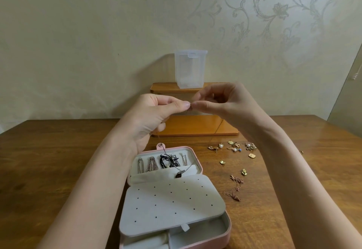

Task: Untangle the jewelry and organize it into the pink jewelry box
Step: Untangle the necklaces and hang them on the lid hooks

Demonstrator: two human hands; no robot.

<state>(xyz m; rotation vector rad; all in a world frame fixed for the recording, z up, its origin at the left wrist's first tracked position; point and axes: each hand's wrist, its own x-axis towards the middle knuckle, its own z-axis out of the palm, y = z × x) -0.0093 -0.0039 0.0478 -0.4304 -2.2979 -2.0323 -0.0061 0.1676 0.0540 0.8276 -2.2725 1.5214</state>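
Both my hands are raised above the open pink jewelry box (227, 235). My left hand (156, 115) and my right hand (221, 101) pinch the two ends of a thin gold necklace chain (217, 128) together at their fingertips; part of the chain hangs below my right hand. In the box's lid, several necklaces (152, 163) hang in a row, and a silver chain with a dark pendant (179, 174) lies over the lid pocket. A grey panel with earring holes (172, 203) covers part of the box's base.
Loose gold and pearl earrings (234, 147) lie scattered on the wooden table (49, 170) right of the box. A tangled rose-gold chain (235, 189) lies nearer. Behind stand a small two-tier wooden shelf (195, 127) and a clear plastic container (190, 69) on top.
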